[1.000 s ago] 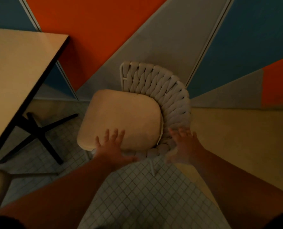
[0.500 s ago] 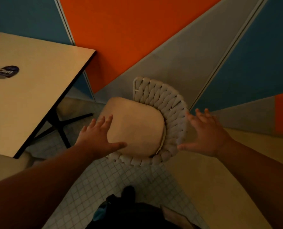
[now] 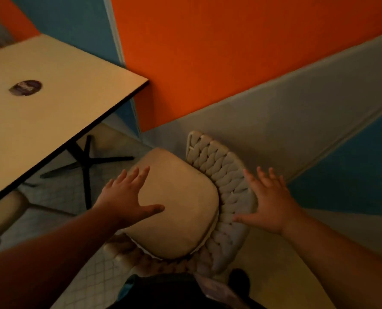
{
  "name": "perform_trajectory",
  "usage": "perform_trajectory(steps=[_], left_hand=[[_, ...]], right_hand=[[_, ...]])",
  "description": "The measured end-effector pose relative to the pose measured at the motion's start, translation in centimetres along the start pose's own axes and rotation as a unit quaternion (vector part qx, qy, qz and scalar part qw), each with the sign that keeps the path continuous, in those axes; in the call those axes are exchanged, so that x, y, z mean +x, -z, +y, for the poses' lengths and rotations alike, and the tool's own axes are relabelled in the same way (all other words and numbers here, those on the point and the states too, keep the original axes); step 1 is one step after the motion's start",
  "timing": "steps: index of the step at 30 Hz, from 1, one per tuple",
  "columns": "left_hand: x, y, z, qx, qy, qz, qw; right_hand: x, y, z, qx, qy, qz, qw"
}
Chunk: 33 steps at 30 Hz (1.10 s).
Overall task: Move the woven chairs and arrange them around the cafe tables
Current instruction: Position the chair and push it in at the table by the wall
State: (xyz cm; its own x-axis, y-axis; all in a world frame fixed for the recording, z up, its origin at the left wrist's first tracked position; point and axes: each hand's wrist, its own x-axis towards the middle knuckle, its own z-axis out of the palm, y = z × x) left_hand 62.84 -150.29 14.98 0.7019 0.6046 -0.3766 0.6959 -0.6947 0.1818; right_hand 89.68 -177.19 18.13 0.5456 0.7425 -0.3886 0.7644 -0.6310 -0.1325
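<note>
A white woven chair [image 3: 223, 175] with a beige seat cushion [image 3: 181, 208] stands just in front of me, its curved rope back toward the wall on the right. My left hand [image 3: 123, 197] is spread flat over the cushion's left edge, fingers straight. My right hand [image 3: 268, 201] is spread at the outer side of the woven back, fingers straight, holding nothing. A beige cafe table [image 3: 58, 108] with a dark edge stands to the left on a black cross base [image 3: 85, 166].
An orange, blue and grey painted wall [image 3: 230, 52] runs close behind the chair. A round dark sticker [image 3: 25, 87] lies on the tabletop. Another beige chair seat [image 3: 2, 210] shows under the table's near left edge. The floor is small white tiles and yellow paving.
My view has lifted and shifted, so the table shows more. Both hands have come off the chair's near rim and spread wider, left over the cushion, right beside the woven back.
</note>
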Motion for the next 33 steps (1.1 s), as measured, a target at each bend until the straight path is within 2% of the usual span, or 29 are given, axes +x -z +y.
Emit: perform_trajectory(steps=[4, 6, 8, 9, 13, 21, 24, 28, 33], left_hand=[[-2.7, -1.7, 3.0, -0.064, 0.125, 0.03, 0.99], [-5.2, -2.5, 5.6, -0.091, 0.193, 0.044, 0.976], [-7.2, -3.1, 7.7, -0.101, 0.222, 0.059, 0.968], [-9.2, -3.3, 9.3, -0.107, 0.259, 0.079, 0.957], [-11.2, -3.5, 11.3, -0.146, 0.28, 0.107, 0.943], [-15.0, -7.2, 17.0, -0.157, 0.341, 0.118, 0.92], [-15.9, -8.0, 19.2, -0.154, 0.365, 0.12, 0.91], [-15.7, -8.4, 21.8, -0.175, 0.413, 0.146, 0.882], [-12.3, -10.9, 26.4, -0.192, 0.438, 0.153, 0.865]], right_hand=[[4.4, 1.6, 2.7, -0.056, 0.084, -0.013, 0.995], [5.7, 2.6, 4.1, -0.072, 0.13, -0.012, 0.989], [6.8, 3.6, 5.0, -0.089, 0.151, -0.012, 0.984], [7.1, 4.4, 5.1, -0.101, 0.192, -0.01, 0.976], [7.5, 4.1, 6.3, -0.089, 0.209, -0.016, 0.974], [7.4, 2.8, 9.3, -0.086, 0.239, -0.022, 0.967], [9.2, 2.5, 9.7, -0.099, 0.267, -0.031, 0.958], [13.3, 3.0, 9.7, -0.126, 0.323, -0.033, 0.937], [17.6, 3.3, 11.4, -0.151, 0.371, -0.059, 0.914]])
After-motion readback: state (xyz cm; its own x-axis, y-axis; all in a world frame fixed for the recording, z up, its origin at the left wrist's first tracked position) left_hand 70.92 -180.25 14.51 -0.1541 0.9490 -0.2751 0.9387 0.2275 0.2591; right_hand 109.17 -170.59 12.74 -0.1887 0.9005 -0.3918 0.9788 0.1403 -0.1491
